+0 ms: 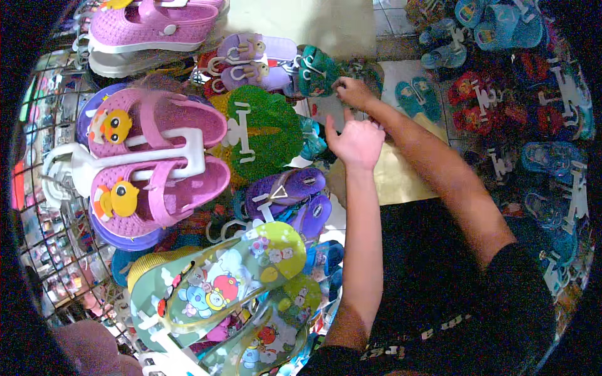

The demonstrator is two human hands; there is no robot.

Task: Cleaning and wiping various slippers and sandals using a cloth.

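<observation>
My right hand [356,93] reaches in beside a pair of dark green children's sandals [316,70], its fingers bent at their edge. Whether it grips them cannot be made out. Just in front of it is my left hand [358,143], back upward, with thumb and forefinger spread and nothing visible in it. Lilac slides with bear figures [256,61] hang left of the green sandals. Nearer, green footwear [263,131] on a white hanger and purple flip-flops [301,188] hang to the left of my left hand.
Pink clogs with duck charms [160,160] and printed green flip-flops [225,286] hang close on the left, before a black wire grid [51,225]. Teal sandals [418,96] lie beyond my right forearm. Red sandals [475,103] and blue sandals [552,160] line the right.
</observation>
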